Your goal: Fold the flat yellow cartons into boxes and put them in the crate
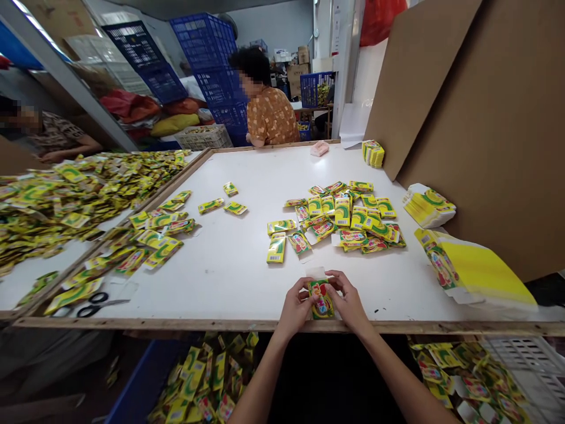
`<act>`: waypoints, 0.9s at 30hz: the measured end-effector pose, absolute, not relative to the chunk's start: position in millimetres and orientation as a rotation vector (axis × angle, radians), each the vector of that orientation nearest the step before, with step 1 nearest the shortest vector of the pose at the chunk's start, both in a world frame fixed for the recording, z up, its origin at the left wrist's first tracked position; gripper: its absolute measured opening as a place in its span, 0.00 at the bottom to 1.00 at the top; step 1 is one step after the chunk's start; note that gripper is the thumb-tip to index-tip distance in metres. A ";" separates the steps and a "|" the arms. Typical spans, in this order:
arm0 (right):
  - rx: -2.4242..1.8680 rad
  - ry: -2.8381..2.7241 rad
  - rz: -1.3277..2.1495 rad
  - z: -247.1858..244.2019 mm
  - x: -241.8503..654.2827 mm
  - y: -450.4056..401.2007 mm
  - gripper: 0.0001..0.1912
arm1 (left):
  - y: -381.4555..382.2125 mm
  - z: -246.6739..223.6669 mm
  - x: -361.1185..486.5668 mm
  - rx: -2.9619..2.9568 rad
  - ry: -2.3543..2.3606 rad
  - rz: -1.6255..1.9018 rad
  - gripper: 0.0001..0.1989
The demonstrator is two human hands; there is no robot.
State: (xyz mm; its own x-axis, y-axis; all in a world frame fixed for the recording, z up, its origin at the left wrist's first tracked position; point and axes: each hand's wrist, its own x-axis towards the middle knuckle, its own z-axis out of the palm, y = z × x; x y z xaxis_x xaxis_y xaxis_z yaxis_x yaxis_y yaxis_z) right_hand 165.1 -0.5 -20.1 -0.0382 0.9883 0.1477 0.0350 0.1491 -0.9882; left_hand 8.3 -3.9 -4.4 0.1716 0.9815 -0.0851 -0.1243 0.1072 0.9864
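While both hands (pixel 296 301), half-curled, grip the carton (pixel 320 301) — long axis running away — its white flap (pixel 315 272) points forward.

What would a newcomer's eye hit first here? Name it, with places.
First, the broad heap of yellow-green boxes at left, with stacked blue crates in the background. Then, at the front edge of the white table, the left hand and right hand hold a small printed box.
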 end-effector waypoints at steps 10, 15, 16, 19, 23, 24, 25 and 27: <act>-1.159 -1.336 0.994 -19.9 173.3 9.7 0.12 | 10.9 -7.1 23.7 1.130 0.975 1.179 0.21; -1.111 -1.421 0.961 -16.9 173.0 8.2 0.12 | 10.3 -6.4 21.9 1.229 1.082 1.165 0.11; -1.106 -1.431 0.950 -16.3 172.8 7.8 0.12 | 10.0 -6.3 21.5 1.247 1.099 1.169 0.11; -1.142 -1.421 0.939 -15.3 172.1 6.7 0.11 | 9.2 -5.1 22.1 1.238 1.123 1.170 0.11; -1.184 -1.362 0.986 -12.5 173.2 4.0 0.12 | 5.0 1.4 25.3 1.172 1.125 1.187 0.13; -1.183 -1.351 1.005 -10.7 174.2 2.8 0.12 | 2.9 3.8 26.0 1.161 1.118 1.196 0.14; -1.182 -1.349 1.019 -8.7 175.4 1.4 0.13 | 0.3 6.2 26.5 1.159 1.112 1.203 0.15; -1.182 -1.368 1.024 -4.1 178.2 -2.2 0.13 | -5.6 10.7 27.0 1.183 1.114 1.201 0.14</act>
State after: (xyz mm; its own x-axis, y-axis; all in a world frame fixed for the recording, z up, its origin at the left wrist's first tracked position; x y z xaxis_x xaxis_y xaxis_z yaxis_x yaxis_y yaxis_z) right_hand 178.2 -2.2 -4.1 -0.0048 0.9872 0.1593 0.1256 0.1586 -0.9793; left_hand 27.0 -5.6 10.7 0.0566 0.9984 0.0029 -0.0720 0.0011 0.9974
